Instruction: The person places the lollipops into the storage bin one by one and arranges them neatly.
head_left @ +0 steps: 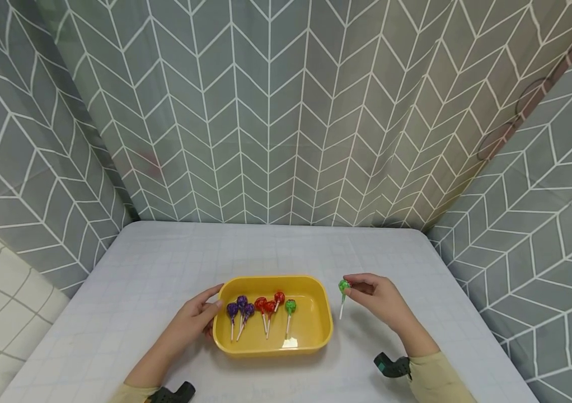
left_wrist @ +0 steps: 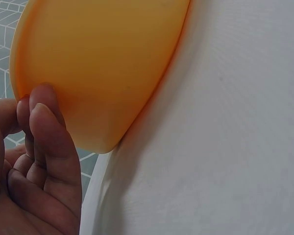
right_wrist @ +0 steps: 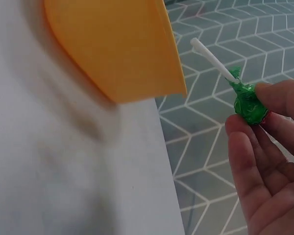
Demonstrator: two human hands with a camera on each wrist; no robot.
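A yellow plastic tray (head_left: 313, 324) stands on the table with wrapped lollipops in it. Its left side has several purple lollipops (head_left: 232, 310), the middle several red ones (head_left: 261, 304), and right of these lies one green lollipop (head_left: 290, 306). My left hand (head_left: 192, 322) grips the tray's left end, thumb at the rim; the left wrist view shows fingers (left_wrist: 49, 122) against the outer wall. Just beyond the tray's right end, my right hand (head_left: 381, 299) pinches another green lollipop (right_wrist: 248, 104) by its wrapped head. Its white stick points downward in the head view, apart from the tray.
A white cloth covers the table (head_left: 165, 252), whose far edge meets a grey curtain (head_left: 266, 140) with white chevron lines. More patterned curtain hangs on both sides. Dark camera mounts (head_left: 392, 365) are strapped to both wrists.
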